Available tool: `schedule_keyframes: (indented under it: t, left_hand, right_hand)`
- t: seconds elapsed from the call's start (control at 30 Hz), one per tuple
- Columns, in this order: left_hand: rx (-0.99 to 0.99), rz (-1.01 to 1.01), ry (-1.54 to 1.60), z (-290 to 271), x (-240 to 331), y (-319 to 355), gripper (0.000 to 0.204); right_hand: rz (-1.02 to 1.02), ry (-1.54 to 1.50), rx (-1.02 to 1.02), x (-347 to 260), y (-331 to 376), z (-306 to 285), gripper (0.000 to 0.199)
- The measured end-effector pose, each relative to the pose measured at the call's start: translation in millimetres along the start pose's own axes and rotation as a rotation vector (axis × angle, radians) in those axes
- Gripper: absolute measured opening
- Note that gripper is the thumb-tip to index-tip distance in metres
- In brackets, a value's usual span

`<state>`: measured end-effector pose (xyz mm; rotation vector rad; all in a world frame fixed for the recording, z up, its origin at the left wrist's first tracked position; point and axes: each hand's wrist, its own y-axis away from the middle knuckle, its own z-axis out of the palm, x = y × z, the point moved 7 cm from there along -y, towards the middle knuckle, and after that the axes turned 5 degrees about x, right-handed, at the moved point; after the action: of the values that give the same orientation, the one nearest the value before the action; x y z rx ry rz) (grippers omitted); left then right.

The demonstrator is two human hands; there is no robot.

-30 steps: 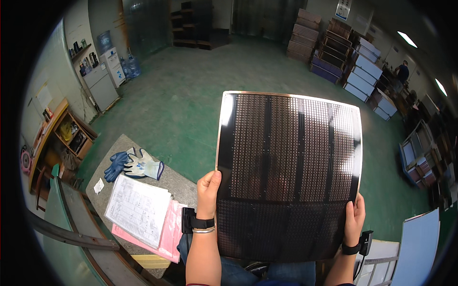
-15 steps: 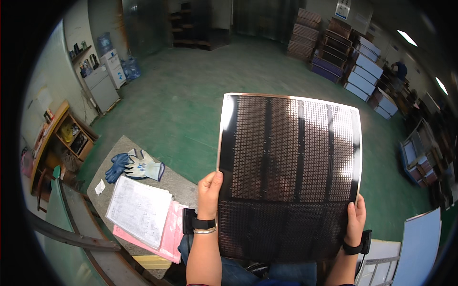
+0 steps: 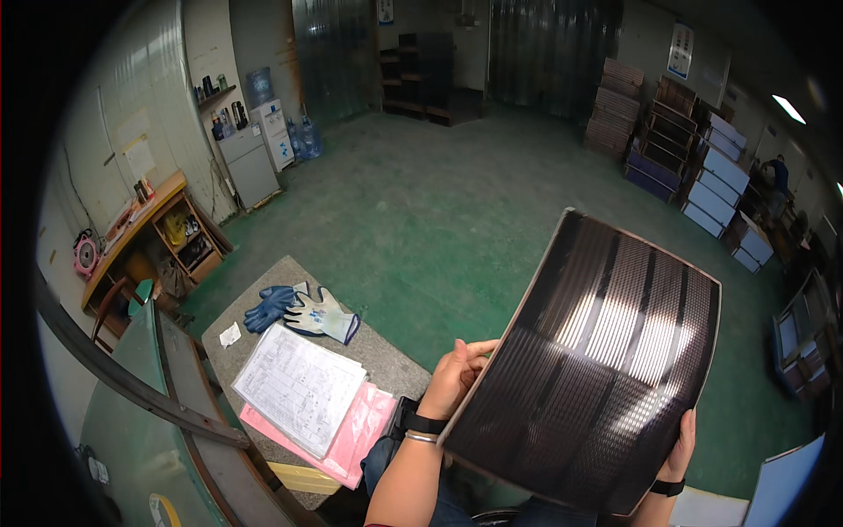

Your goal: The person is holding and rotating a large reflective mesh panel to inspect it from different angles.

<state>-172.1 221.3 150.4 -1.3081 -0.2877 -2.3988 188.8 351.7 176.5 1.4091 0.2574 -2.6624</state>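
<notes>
A large dark circuit board panel, patterned in fine rows with a thin coppery edge, is held tilted in front of me. My left hand supports its left edge, fingers partly hidden behind the panel. At the lower right edge my right hand grips it; most of those fingers are behind the board. Light reflects in bright stripes across the panel's middle. To the left of my left hand lie printed paper sheets over a pink sheet or folder. Both wrists wear black straps.
Blue and whitish work gloves lie on a grey tabletop. A metal rail crosses at lower left. Stacked panels stand at the far right, where a person is. A water dispenser stands far left on the green floor.
The panel has turned clockwise and tilted, moving right with both hands. The view has swung left, so the table and room sit further right. The reflections have shifted to the panel's middle.
</notes>
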Motion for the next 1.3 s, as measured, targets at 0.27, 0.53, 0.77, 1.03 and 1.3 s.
schedule_keyframes:
  t: [0.27, 0.53, 0.77, 1.03, 1.3]
  left_hand:
    - [-0.189, 0.051, 0.425, 14.3, 2.0, -7.4, 0.059]
    - [-0.078, 0.078, 0.142, 22.8, -11.0, -7.0, 0.051]
    - [-0.034, 0.120, 0.177, 2.0, 5.1, -0.8, 0.044]
    - [-0.006, 0.091, 0.154, -6.9, 2.0, -6.6, 0.039]
    - [-0.021, -0.013, 0.097, -3.7, -13.3, -16.0, 0.040]
  right_hand:
    - [0.123, -0.232, -0.095, 46.5, 13.8, 50.4, 0.041]
    - [0.296, -0.348, -0.125, 79.2, 32.1, 88.0, 0.039]
    - [0.132, -0.424, 0.054, 49.0, -4.9, 20.9, 0.040]
    - [-0.074, -0.328, 0.250, -9.6, -18.8, -67.3, 0.044]
    - [-0.152, 0.025, 0.282, -23.6, -21.5, -62.9, 0.037]
